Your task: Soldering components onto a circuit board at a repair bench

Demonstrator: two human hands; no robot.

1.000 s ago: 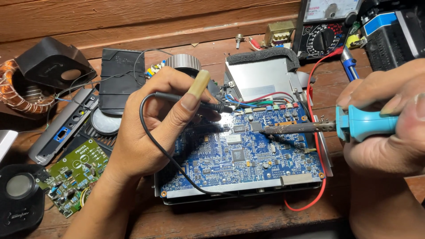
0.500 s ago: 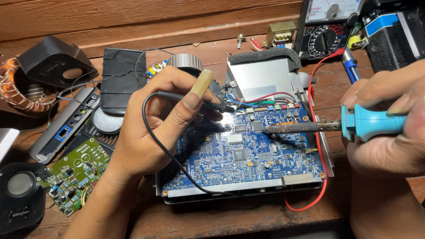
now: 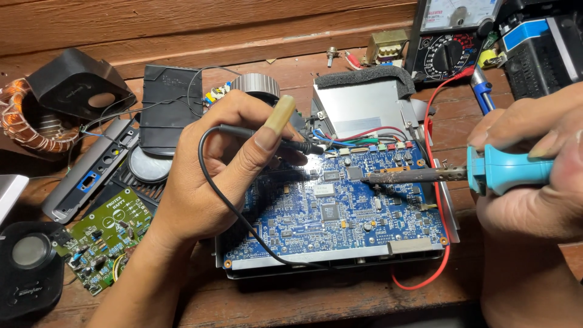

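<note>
Lying under both hands, one blue circuit board (image 3: 340, 212) sits in its metal chassis on the wooden bench (image 3: 340, 297). The left hand (image 3: 212, 176) pinches one black probe (image 3: 273, 141), its tip at the board's top edge. The right hand (image 3: 534, 176) grips one blue-handled soldering iron (image 3: 461, 175), tip touching the board. One green circuit board (image 3: 103, 237) lies left of the left hand.

copper coil (image 3: 24, 118), green circuit board (image 3: 103, 237), analogue multimeter (image 3: 452, 39)

circuit board (image 3: 340, 212) at centre — small board (image 3: 103, 237) left, multimeter (image 3: 452, 36) behind.
</note>
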